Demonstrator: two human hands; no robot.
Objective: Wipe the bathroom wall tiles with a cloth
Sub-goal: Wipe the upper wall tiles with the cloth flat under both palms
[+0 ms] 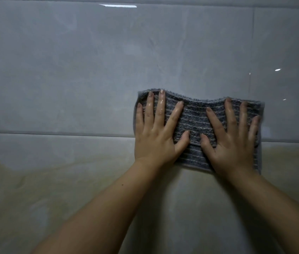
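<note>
Bathroom, glossy grey wall tiles [90,70], grout lines, wet sheen

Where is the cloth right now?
In the head view, the grey striped cloth lies flat against the wall tiles, right of centre, across a horizontal grout line, pressed under the left hand and right hand.

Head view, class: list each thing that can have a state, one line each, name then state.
cloth: folded, spread flat on the wall, across a grout line.
left hand: open, fingers spread, pressing the cloth.
right hand: open, fingers spread, pressing the cloth.
wall tiles: glossy, reflecting light.
</note>
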